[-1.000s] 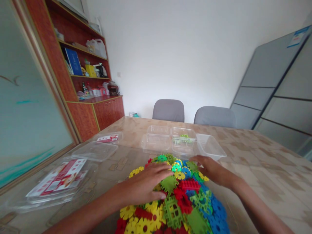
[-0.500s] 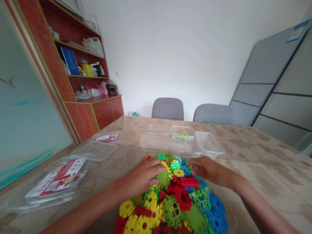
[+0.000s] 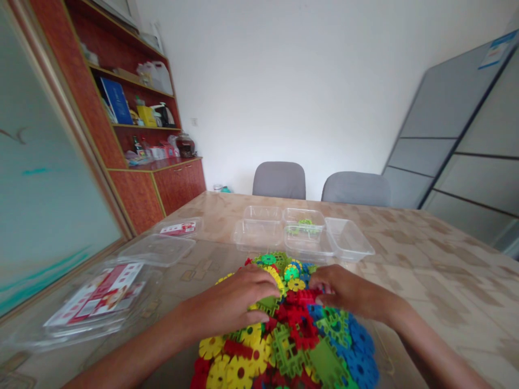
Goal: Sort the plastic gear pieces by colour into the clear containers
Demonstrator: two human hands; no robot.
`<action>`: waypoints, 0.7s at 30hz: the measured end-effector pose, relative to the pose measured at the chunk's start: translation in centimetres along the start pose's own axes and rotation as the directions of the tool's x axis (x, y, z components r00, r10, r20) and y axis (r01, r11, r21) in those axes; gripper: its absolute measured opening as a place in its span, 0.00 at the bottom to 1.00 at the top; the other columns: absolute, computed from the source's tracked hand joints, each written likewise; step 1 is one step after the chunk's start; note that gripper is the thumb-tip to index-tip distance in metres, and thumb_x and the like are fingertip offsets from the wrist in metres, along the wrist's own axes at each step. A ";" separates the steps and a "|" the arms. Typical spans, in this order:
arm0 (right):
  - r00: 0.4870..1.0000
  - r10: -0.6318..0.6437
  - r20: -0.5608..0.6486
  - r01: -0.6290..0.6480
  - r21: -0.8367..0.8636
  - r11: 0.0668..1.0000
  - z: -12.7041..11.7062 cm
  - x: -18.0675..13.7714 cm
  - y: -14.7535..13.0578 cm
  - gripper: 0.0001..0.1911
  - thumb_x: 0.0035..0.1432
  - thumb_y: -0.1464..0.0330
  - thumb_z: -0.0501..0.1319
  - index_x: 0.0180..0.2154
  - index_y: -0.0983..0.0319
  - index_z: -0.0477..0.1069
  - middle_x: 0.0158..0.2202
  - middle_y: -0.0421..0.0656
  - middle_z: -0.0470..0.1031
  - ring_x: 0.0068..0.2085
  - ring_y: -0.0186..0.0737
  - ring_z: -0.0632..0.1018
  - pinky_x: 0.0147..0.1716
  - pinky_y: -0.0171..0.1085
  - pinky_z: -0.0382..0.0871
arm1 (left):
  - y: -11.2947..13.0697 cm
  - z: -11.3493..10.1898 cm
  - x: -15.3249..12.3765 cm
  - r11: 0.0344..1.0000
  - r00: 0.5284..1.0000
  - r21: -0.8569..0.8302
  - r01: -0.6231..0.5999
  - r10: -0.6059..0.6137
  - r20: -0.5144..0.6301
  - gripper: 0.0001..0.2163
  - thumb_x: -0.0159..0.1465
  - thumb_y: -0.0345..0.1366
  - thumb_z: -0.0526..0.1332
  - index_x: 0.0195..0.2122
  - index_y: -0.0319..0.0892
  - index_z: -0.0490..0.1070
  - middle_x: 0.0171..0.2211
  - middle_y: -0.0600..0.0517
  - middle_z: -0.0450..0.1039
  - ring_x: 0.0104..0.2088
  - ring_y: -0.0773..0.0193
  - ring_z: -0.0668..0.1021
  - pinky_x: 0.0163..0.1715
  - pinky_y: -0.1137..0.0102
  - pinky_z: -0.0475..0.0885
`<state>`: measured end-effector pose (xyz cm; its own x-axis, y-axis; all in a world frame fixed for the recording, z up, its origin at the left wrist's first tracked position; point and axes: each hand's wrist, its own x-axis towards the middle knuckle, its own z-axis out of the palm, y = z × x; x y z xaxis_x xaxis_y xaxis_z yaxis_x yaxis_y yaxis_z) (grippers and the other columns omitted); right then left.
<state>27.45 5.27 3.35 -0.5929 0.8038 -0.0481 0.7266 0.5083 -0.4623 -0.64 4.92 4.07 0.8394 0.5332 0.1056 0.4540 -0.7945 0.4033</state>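
A heaped pile of colorful plastic building pieces lies in front of me, with yellow flower discs (image 3: 240,371), red blocks (image 3: 304,330), blue discs (image 3: 360,367) and green square pieces (image 3: 287,350). My left hand (image 3: 237,294) reaches over the pile's left side. Its thumb and fingers are apart, with a green square piece (image 3: 267,306) showing between them; no firm grip is visible. My right hand (image 3: 348,289) is at the right side, fingers bent and thumb apart, close above the red and blue pieces. Its fingertips are partly hidden, but I see nothing held there.
Clear plastic tubs (image 3: 351,240) stand behind the pile; one tub (image 3: 304,216) has small green pieces in it. Clear lids (image 3: 158,249) and a stack with a red-and-white label (image 3: 97,294) lie on the table's left. Two grey chairs (image 3: 279,180) stand beyond.
Both hands have moved slightly nearer to me over the pile. The right hand has shifted from the far blue pieces toward the red ones. The green piece by my left hand now shows less.
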 end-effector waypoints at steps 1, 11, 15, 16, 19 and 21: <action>1.000 0.001 -0.008 -0.001 0.000 1.000 -0.1 -0.1 -0.2 0.03 0.58 0.72 0.62 0.33 0.64 0.75 0.30 0.42 0.75 0.32 0.40 0.75 0.31 0.35 0.66 | 0.1 0.0 0.0 1.000 1.000 0.001 0.006 -0.006 0.000 0.18 0.61 0.31 0.67 0.53 0.45 0.70 0.52 0.48 0.71 0.54 0.54 0.70 0.57 0.63 0.60; 0.993 0.040 0.108 -0.042 0.015 0.999 -0.3 -1.2 -3.0 0.10 0.54 0.70 0.66 0.40 0.62 0.74 0.38 0.44 0.76 0.39 0.43 0.75 0.37 0.37 0.68 | 0.8 -1.7 -1.3 0.997 0.994 -0.033 0.075 -0.072 0.087 0.15 0.58 0.32 0.69 0.46 0.44 0.71 0.47 0.51 0.70 0.49 0.58 0.72 0.50 0.69 0.63; 0.985 0.051 0.163 -0.053 0.006 0.999 0.7 -1.2 -3.9 0.32 0.47 0.64 0.72 0.55 0.60 0.69 0.53 0.50 0.71 0.52 0.53 0.72 0.50 0.45 0.66 | 0.8 -1.1 -2.0 0.993 0.982 0.013 0.114 -0.114 0.148 0.16 0.55 0.36 0.71 0.43 0.43 0.71 0.44 0.50 0.70 0.47 0.54 0.72 0.46 0.68 0.65; 0.983 0.059 0.176 -0.058 -0.009 0.998 1.0 -1.1 -4.0 0.37 0.45 0.64 0.72 0.57 0.60 0.67 0.56 0.52 0.69 0.55 0.56 0.70 0.53 0.47 0.65 | 0.8 -0.7 -2.2 0.993 0.979 0.032 0.117 -0.121 0.162 0.16 0.54 0.36 0.71 0.42 0.43 0.70 0.44 0.50 0.70 0.46 0.53 0.72 0.45 0.67 0.66; 0.974 0.102 0.205 -0.094 -0.046 0.994 1.8 -0.8 -4.5 0.43 0.43 0.66 0.73 0.61 0.61 0.63 0.61 0.55 0.64 0.60 0.60 0.65 0.58 0.50 0.60 | 0.9 0.2 -2.3 0.987 0.973 0.106 0.125 -0.143 0.183 0.18 0.52 0.35 0.72 0.41 0.42 0.69 0.45 0.48 0.69 0.47 0.50 0.71 0.46 0.64 0.65; 0.972 0.123 0.201 -0.115 -0.051 0.992 2.0 -0.7 -4.7 0.43 0.43 0.67 0.73 0.61 0.60 0.62 0.61 0.55 0.63 0.60 0.59 0.65 0.59 0.49 0.58 | 1.1 0.6 -2.2 0.979 0.968 0.151 0.137 -0.165 0.190 0.19 0.50 0.33 0.73 0.41 0.41 0.68 0.46 0.46 0.68 0.48 0.49 0.70 0.47 0.62 0.65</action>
<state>23.78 1.70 3.73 -0.5564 0.7816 -0.2819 0.8069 0.4273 -0.4078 -1.80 2.72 3.78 0.7944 0.5918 -0.1365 0.6045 -0.7488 0.2716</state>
